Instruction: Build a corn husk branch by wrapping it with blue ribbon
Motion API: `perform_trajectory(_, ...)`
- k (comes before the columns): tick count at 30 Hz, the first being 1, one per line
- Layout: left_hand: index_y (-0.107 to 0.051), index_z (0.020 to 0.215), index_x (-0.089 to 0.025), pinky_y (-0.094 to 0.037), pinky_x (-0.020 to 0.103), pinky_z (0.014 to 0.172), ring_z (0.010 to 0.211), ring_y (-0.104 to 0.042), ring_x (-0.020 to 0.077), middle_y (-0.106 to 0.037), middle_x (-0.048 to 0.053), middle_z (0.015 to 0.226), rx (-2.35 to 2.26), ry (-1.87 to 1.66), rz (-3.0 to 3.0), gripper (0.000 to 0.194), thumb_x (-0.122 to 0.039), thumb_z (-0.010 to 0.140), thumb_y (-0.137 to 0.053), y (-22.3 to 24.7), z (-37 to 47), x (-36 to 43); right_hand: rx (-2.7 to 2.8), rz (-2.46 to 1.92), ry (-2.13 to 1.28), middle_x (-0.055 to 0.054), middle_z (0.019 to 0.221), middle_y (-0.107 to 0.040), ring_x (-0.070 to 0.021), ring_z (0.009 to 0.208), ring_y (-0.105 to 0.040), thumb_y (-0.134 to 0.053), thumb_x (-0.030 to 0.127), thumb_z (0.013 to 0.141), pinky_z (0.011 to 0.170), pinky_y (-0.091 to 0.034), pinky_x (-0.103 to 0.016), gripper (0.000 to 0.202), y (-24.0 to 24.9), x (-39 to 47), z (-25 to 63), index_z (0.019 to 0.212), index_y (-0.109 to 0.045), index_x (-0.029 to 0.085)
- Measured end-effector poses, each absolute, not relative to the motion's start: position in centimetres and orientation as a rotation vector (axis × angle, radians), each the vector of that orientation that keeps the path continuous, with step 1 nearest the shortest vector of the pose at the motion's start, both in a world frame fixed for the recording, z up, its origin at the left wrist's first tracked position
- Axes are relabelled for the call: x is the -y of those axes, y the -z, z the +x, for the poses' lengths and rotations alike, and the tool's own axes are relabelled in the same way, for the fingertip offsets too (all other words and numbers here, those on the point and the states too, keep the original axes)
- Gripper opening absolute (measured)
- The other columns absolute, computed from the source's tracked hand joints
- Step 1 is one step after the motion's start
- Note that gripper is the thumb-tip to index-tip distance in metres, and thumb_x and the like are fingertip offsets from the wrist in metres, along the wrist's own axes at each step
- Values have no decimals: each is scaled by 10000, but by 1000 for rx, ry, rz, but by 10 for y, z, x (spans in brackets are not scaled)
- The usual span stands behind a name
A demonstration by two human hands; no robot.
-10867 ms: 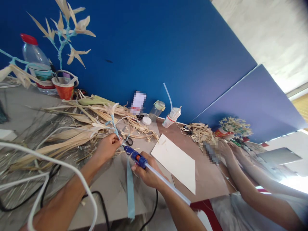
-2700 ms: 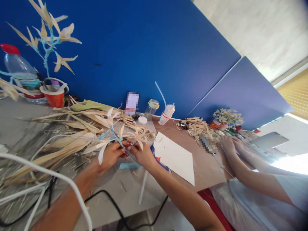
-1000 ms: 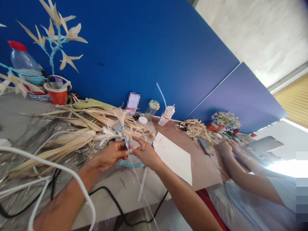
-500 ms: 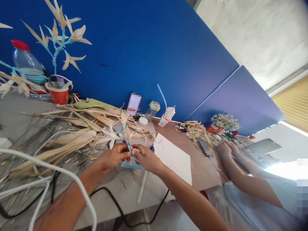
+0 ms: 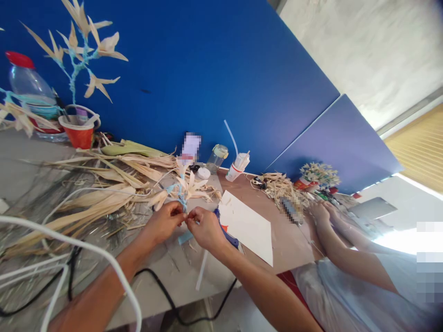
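Corn-husk flowers on a stem wrapped in light blue (image 5: 182, 196) stand upright between my hands, above the table. My left hand (image 5: 166, 221) pinches the lower stem with thumb and fingers. Close against it, my right hand (image 5: 205, 227) has its fingers pressed together at the stem's bottom end; what exactly they grip is hidden. A light blue strip (image 5: 185, 238) shows just below the fingers. Beside my right wrist lies a blue tool with an orange part (image 5: 231, 239), partly covered by the hand. A pale translucent strip (image 5: 201, 272) lies under my right forearm.
Dried corn husks (image 5: 100, 203) spread over the left of the table. A red cup (image 5: 79, 136) with a husk-flower branch and a bottle (image 5: 32, 87) stand behind. White board (image 5: 247, 228) lies right. Cables (image 5: 104, 249) loop in front. At right are a co-worker's arms (image 5: 346, 244).
The flowers have turned, showing an open bloom facing right. My right fingers have curled in at the stem's lower end, and more of the blue tool shows. The view has shifted slightly.
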State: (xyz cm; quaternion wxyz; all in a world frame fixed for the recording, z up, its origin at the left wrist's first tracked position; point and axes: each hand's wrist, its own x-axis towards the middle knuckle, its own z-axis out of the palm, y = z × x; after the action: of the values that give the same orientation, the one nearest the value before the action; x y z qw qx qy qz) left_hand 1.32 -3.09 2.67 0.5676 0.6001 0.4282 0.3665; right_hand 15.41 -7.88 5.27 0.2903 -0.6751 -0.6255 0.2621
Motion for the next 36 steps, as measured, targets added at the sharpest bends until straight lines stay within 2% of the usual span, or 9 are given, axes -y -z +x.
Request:
perform_trajectory(5,-614,634,-165,-375,272,615,591,-490,130,-563,-16,594,-831,-885,1090,207,-333,623,-734,-30,9,33,1416,-1512,-945,34,577,-537,-111,540,-446,-553,214,711,544,-320,-240,65,-43,72,149,657,-580,190)
perform_trajectory(8,-686,715,-140,-380,247,610,601,-514,114,-604,2,641,-714,-881,927,219,-311,609,-774,-34,7,35,1189,-1389,-1128,67,509,-462,-84,483,-350,-610,269,668,501,-249,-230,99,-44,68,151,641,-570,183)
perform_trajectory(12,-728,821,-138,-380,222,578,587,-527,91,-657,20,735,-674,-857,804,252,-264,617,-807,-39,7,37,978,-1316,-1240,99,462,-387,-59,445,-257,-655,275,615,478,-165,-229,135,-48,68,154,629,-558,181)
perform_trajectory(17,-739,799,-139,-374,193,533,549,-498,65,-653,4,719,-713,-886,715,272,-210,570,-868,-39,9,37,903,-1251,-1287,105,437,-367,-55,433,-241,-667,263,597,474,-133,-237,133,-47,69,151,622,-568,178)
perform_trajectory(23,-763,800,-133,-416,181,553,541,-459,51,-637,4,680,-582,-865,636,290,-244,568,-898,-33,8,33,874,-1138,-1467,89,408,-412,-63,419,-295,-695,241,582,489,-218,-239,133,-47,68,150,584,-577,181)
perform_trajectory(29,-757,797,-98,-447,182,585,513,-424,32,-627,0,641,-478,-813,580,344,-263,542,-920,-35,7,35,916,-1085,-1629,82,397,-434,-62,403,-287,-733,254,561,475,-175,-249,167,-52,69,147,572,-584,181)
perform_trajectory(33,-717,740,-113,-446,194,594,552,-471,56,-620,-2,652,-523,-821,603,366,-283,498,-932,-37,5,36,966,-1190,-1564,92,428,-418,-59,425,-291,-765,308,562,481,-198,-241,246,-51,68,145,568,-551,186)
perform_trajectory(36,-659,711,-142,-414,200,583,557,-463,65,-598,-18,653,-615,-848,683,344,-307,531,-902,-34,5,35,1127,-1377,-1386,84,488,-457,-69,464,-338,-732,316,633,509,-252,-239,227,-49,63,148,603,-548,187)
